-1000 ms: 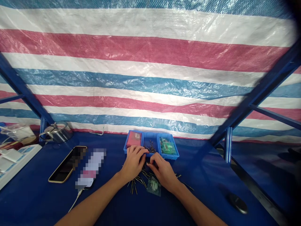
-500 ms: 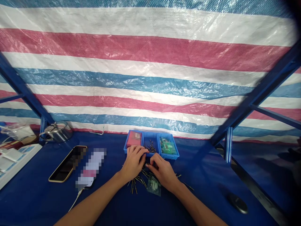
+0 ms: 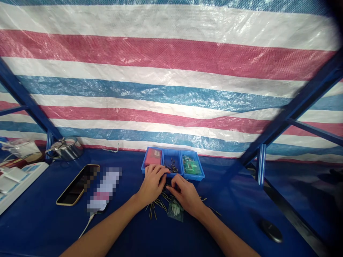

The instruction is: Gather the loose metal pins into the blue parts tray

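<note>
Two hands (image 3: pixel 152 184) (image 3: pixel 187 194) curl over the blue table (image 3: pixel 233 203) before striped tarpaulin (image 3: pixel 166 53); whether either grips anything, I cannot tell.

Readable text: none | phone screen (image 3: pixel 104 189): pixelated over | power strip (image 3: pixel 26 184): blue print, unreadable | black oval object (image 3: pixel 271 231): faint mark (too small to make out)

Striped sheet (image 3: pixel 171 84) slightly higher in head view.
</note>
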`<state>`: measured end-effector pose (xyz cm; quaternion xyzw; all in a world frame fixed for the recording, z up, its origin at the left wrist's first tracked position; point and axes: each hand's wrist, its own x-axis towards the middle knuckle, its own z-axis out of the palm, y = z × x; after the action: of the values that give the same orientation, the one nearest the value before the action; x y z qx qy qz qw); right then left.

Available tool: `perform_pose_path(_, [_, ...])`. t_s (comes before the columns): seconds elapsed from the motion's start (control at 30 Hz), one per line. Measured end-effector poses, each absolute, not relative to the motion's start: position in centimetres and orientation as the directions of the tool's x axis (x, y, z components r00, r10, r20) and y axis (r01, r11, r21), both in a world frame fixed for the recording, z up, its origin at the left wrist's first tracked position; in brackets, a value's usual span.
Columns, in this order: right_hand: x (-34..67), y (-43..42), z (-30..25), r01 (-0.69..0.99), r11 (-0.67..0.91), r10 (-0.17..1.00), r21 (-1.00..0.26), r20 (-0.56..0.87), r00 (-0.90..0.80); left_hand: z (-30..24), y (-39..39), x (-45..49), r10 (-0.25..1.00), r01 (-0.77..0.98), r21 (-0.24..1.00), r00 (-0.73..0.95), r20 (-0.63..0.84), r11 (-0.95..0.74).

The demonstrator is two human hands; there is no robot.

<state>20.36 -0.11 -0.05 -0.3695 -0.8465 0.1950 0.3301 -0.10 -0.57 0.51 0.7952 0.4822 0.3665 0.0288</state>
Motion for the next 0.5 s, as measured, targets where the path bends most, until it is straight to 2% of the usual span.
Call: perform_pose_path(0.5, [20.45,0.02,-0.48,0.500,0.650,0.754,-0.573,0.398,-0.523,0.44,-0.67,-0.07,0.793,0.739,0.412,0.267,0.547,-0.533])
